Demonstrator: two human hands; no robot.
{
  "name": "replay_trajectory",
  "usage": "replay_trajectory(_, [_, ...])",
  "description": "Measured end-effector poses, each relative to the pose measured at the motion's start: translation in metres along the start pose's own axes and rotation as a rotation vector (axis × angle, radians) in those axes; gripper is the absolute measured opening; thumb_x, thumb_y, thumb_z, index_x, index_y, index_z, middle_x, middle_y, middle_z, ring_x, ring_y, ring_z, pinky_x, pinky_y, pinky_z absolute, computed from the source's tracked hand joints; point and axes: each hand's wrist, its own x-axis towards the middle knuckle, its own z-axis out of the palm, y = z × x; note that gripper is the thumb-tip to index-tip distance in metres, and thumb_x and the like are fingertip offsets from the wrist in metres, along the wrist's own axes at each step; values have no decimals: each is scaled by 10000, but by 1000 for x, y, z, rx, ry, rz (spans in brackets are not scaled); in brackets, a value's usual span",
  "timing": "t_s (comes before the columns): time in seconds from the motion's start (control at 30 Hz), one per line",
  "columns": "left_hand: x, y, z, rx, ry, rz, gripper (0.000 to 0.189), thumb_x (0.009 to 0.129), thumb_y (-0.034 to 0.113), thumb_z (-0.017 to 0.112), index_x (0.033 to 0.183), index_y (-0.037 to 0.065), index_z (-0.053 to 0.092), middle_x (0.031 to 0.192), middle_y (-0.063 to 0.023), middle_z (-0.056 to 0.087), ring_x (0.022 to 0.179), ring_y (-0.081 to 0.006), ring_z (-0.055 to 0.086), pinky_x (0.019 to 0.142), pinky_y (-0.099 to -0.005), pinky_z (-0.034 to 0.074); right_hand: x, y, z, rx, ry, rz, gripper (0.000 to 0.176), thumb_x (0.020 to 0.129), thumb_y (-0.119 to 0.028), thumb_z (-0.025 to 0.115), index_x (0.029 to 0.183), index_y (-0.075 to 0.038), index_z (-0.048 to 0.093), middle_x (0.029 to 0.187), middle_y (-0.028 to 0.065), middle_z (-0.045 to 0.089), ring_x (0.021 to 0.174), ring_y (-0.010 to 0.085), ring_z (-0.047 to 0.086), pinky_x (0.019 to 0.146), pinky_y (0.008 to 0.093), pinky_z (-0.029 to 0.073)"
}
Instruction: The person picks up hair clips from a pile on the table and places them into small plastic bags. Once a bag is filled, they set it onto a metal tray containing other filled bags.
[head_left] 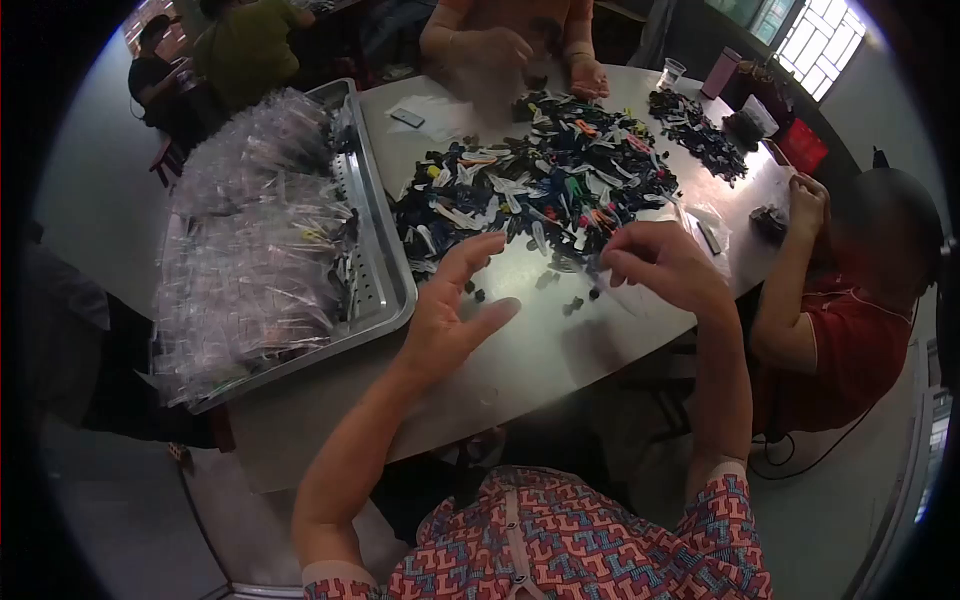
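My left hand (455, 305) is held above the near part of the table, thumb and fingers apart, with nothing in it. My right hand (668, 265) has its thumb and fingertips pinched together; a thin see-through film, apparently a clear plastic bag (628, 297), hangs from them, blurred. Beyond both hands spreads a large pile of small plastic pieces (545, 185), mostly black, some white, orange, green and pink. A few dark pieces (573, 305) lie loose on the table between my hands.
At left, a metal tray (385, 235) is heaped with filled clear bags (255, 240). A phone (407, 118) lies on white film at the back. One person (510, 45) works across the table; another in red (850, 335) sits at right. A smaller dark pile (700, 135) lies back right.
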Motion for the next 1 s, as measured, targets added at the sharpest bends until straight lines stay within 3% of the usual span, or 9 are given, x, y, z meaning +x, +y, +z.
replay_trajectory(0.13, [-5,8,-7,227,-24,14,661,811,225,814,1383,43,536,1428,-120,514,1320,-219,474,1126,-362,349,21,-34,41,-95,-182,-87,174,936,-156,668,947,14,702,742,49,708,654,97,653,610,253,509])
replay_trajectory(0.2, [-6,16,-9,232,-184,-271,568,835,190,799,1338,29,589,1295,-80,636,1242,-176,549,1109,-349,370,29,-42,51,-156,-222,-133,188,925,-190,679,961,-8,712,723,52,714,631,103,647,585,274,498])
replay_trajectory(0.23, [-6,18,-10,110,-181,-299,359,861,154,777,1182,23,685,1069,-44,723,1037,-131,647,965,-301,479,33,-43,53,-157,-229,-135,188,925,-190,679,961,-8,712,723,52,714,631,103,647,585,274,498])
replay_trajectory(0.3, [-7,10,-13,-13,-139,-390,275,875,135,763,1122,27,706,1006,-34,728,961,-105,651,888,-267,494,39,-42,55,-94,-216,-127,217,926,-202,686,1025,-11,712,747,61,717,666,95,651,602,267,496])
replay_trajectory(0.47, [-5,12,-14,-130,28,-508,108,898,106,744,979,33,740,885,-15,725,801,-51,632,728,-200,490,34,-22,46,252,-108,-83,453,969,-214,657,1361,-5,568,1128,75,684,1035,117,608,915,269,499])
replay_trajectory(0.6, [-6,5,-10,-163,98,-422,110,894,113,756,959,26,735,877,-3,717,781,-38,602,709,-195,471,13,-8,54,342,-40,-81,418,953,-218,700,1304,-7,617,1134,84,696,1067,139,649,895,284,528])
replay_trajectory(0.73, [-7,1,-8,-183,121,-434,98,894,106,761,948,31,728,871,4,709,783,-31,588,703,-194,463,0,-14,71,172,75,-75,397,916,-213,735,1264,-40,653,1082,53,702,929,119,643,772,251,505])
replay_trajectory(0.8, [-8,-5,-8,-177,117,-409,91,895,100,759,945,32,724,868,7,705,785,-31,586,706,-195,464,0,-20,77,-65,240,-174,322,869,-180,769,1147,-40,689,1012,41,698,863,120,633,746,270,508])
replay_trajectory(1.0, [-9,-5,-5,-110,130,-345,114,892,127,729,907,16,709,835,20,679,769,-35,574,709,-214,476,6,-29,92,-72,305,-197,172,864,-127,763,939,-28,643,847,-5,663,778,73,587,705,240,446])
